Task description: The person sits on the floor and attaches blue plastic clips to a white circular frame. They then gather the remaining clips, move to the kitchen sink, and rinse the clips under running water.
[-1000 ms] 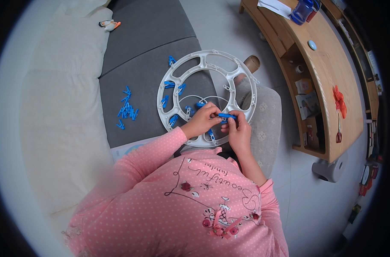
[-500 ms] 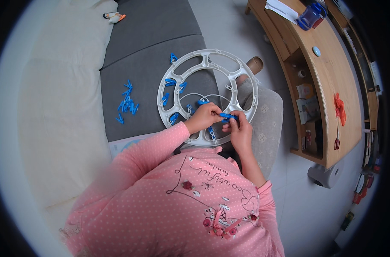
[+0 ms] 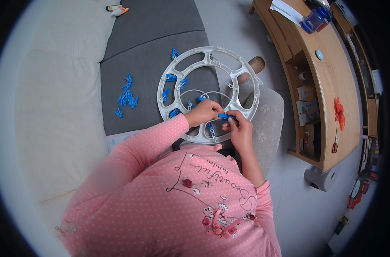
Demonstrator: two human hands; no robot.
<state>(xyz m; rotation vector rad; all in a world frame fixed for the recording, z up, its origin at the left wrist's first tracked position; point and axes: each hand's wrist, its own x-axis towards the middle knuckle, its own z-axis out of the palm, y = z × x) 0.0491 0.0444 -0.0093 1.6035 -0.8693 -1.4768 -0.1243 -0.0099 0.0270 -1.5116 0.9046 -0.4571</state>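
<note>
A white round plastic drying rack (image 3: 164, 68) with cut-out openings rests over my lap and the seat. Over its near part, my right hand (image 3: 241, 130) is closed on a blue clothespin (image 3: 225, 116), thumb below and fingers above. My left hand (image 3: 204, 112) meets it from the left, fingertips pinched at the clothespin's left end; whatever is between them is too small to make out. Several blue clothespins (image 3: 171, 78) hang on the rack's left side by white chain links (image 3: 212, 133). Bare links (image 3: 230, 86) show at its right.
A loose pile of blue clothespins (image 3: 127, 97) lies on the grey sofa seat (image 3: 160, 51) to my left. A toy bird (image 3: 117, 10) sits farther off. To my right stands a wooden table (image 3: 325, 77) with a blue jug (image 3: 315, 20). A grey stool (image 3: 321, 178) is beside it.
The whole view has shifted slightly. Both hands stay together at the same clothespin, whose tilt has changed a little.
</note>
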